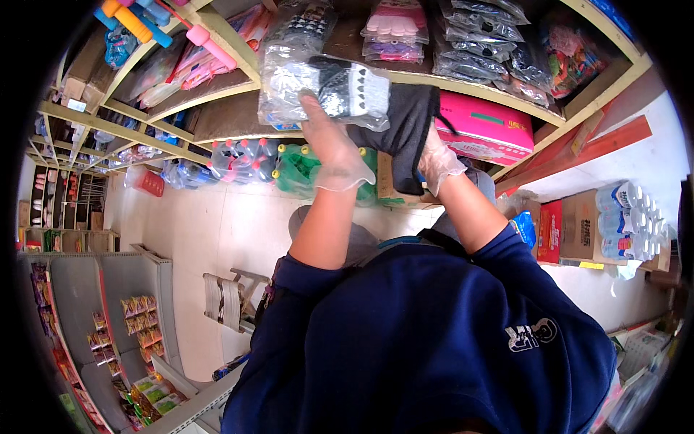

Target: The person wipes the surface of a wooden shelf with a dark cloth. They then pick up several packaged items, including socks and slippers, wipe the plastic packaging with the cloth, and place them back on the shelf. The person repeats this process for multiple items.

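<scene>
Clear plastic gloves cover both hands. My left hand (328, 135) grips a stack of knit gloves in clear plastic bags (349, 89), black and white with small hearts on the cuff, near the shelf's front edge. The thumb lies on top of the bags; the other fingers are hidden beneath. My right hand (434, 154) is closed on a dark grey cloth item (401, 127) with a black cord, which hangs just right of the bags. Its fingers are mostly behind the cloth. More bagged knitwear (306, 27) lies on the shelf behind the stack.
The wooden shelf (504, 97) holds bagged pink gloves (394, 24) and bagged dark items (480, 40). A pink carton (482, 127) sits below. Green bottles (295, 168) stand on the floor under the shelf. A small folding stool (225, 304) is behind at the left, near metal shelving (162, 304).
</scene>
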The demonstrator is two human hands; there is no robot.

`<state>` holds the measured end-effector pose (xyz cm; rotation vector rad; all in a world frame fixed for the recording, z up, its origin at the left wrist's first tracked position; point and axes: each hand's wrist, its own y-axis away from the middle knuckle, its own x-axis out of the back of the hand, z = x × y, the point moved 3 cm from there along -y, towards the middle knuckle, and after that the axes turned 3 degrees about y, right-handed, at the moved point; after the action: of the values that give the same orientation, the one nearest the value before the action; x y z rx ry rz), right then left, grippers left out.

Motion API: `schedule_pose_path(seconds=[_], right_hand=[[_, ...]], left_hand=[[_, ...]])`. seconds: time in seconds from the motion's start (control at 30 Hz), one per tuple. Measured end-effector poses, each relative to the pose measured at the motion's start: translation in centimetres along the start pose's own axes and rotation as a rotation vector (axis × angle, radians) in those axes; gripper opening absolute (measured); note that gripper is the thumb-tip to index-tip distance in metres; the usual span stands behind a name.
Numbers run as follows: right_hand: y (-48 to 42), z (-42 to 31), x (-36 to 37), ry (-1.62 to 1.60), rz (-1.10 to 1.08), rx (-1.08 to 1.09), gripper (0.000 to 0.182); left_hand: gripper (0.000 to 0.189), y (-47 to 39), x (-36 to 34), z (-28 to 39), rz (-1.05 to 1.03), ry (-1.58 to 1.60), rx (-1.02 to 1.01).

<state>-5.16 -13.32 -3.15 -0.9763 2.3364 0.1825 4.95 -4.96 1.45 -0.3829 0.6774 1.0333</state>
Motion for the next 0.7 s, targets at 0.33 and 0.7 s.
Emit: schedule_pose_path(seconds=[0.33, 0.7], right_hand=[[0.4, -1.3, -0.5, 0.092, 0.173, 0.032, 0.036], [-0.9, -0.4, 2.9, 0.738, 0.582, 0.288, 0.053]], left_hand=[[0.045, 1.7, 0.0, -2.5, -0.215, -0.031, 0.081], [0.049, 2.7, -0.1, -1.8, -0.081, -0.004, 0.050]])
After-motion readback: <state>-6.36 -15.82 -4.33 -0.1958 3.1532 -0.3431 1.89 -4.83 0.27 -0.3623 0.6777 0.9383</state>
